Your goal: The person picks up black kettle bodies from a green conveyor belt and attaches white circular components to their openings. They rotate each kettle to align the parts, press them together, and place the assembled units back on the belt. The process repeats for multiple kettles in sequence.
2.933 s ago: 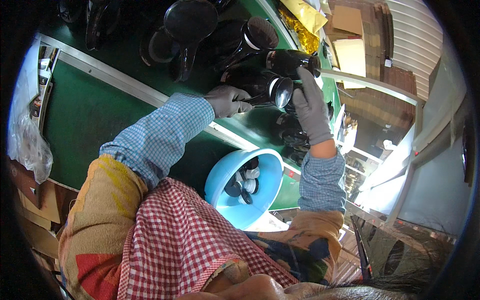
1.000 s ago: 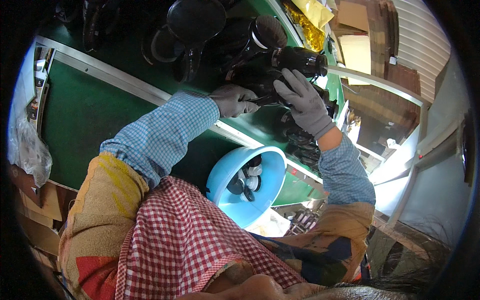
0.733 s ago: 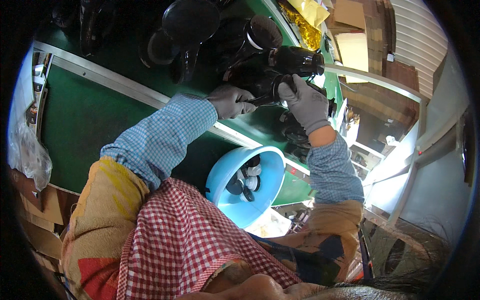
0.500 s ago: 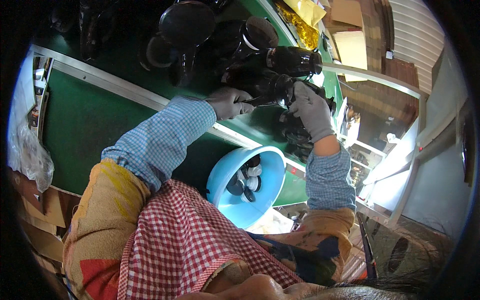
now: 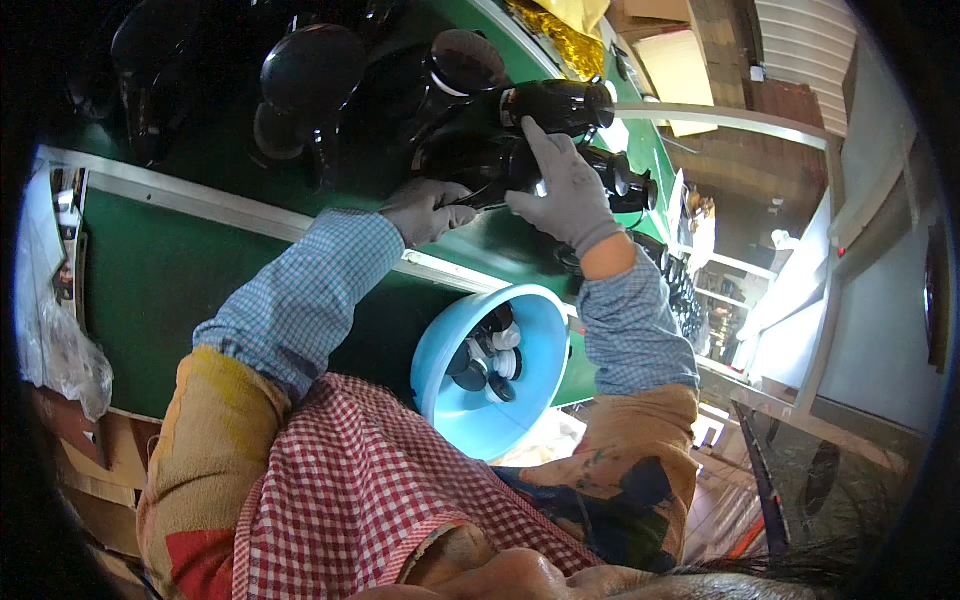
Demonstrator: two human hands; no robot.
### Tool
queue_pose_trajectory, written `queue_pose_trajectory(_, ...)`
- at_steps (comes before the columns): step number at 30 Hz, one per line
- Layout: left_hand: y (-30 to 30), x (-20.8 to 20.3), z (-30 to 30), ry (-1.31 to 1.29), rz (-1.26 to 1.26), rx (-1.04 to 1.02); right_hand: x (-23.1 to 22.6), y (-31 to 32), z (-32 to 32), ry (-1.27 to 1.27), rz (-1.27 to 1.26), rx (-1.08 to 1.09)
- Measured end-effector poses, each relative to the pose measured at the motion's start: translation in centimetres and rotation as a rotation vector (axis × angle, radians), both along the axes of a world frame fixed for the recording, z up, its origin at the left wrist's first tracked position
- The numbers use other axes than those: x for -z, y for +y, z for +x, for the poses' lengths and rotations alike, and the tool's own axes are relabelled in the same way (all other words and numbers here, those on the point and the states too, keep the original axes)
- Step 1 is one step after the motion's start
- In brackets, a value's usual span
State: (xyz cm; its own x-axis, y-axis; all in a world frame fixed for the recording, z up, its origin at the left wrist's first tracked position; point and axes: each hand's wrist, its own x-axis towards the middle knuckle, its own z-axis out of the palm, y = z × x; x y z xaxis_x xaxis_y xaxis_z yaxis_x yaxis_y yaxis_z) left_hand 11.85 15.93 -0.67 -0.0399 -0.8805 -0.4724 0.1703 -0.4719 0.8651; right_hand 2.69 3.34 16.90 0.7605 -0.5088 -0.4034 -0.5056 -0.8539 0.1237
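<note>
A glossy black jug [image 5: 455, 160] lies on its side on the green work surface, among others like it. My left hand [image 5: 428, 212], in a grey glove, is closed at its near side, thumb and fingers round what looks like its handle. My grey-gloved right hand [image 5: 572, 195] spans the jug's right end, thumb and forefinger spread wide around it; the palm hides that end. Just beyond lies a second black jug [image 5: 555, 106], its narrow end pointing right. More black necks show behind my right hand.
A light blue basin [image 5: 430, 375] holding several black and white caps [image 5: 508, 362] stands close to my body. A metal rail [image 5: 190, 195] crosses the green surface. Black jugs [image 5: 315, 70] crowd the far left. Clear plastic wrap [image 5: 75, 350] hangs at the left edge.
My right hand has shifted left and its fingers have spread from a bunched grip. My left hand stays at the jug. The view has swung slightly, moving the surroundings left.
</note>
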Motion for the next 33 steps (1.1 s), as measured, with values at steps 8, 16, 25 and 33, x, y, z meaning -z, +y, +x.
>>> queue_pose_trajectory(8,2.3,-2.0,-1.9,-0.207,-0.216,-0.140,1.7,-0.3,2.1,-0.044,-0.124,0.528)
queue_pose_trajectory(16,1.9,0.2,-3.6,-0.245,-0.304,-0.022,2.1,2.0,-2.1,-0.042,-0.191,0.352)
queue_pose_trajectory(25,4.7,-2.2,-4.4,-0.613,-0.429,-0.242,1.1,1.4,-4.3,-0.226,-0.093,0.601)
queue_pose_trajectory(33,6.8,-1.4,-1.0,-0.589,-0.554,-0.656,1.6,-2.0,-13.6,-0.312,-0.298,0.690)
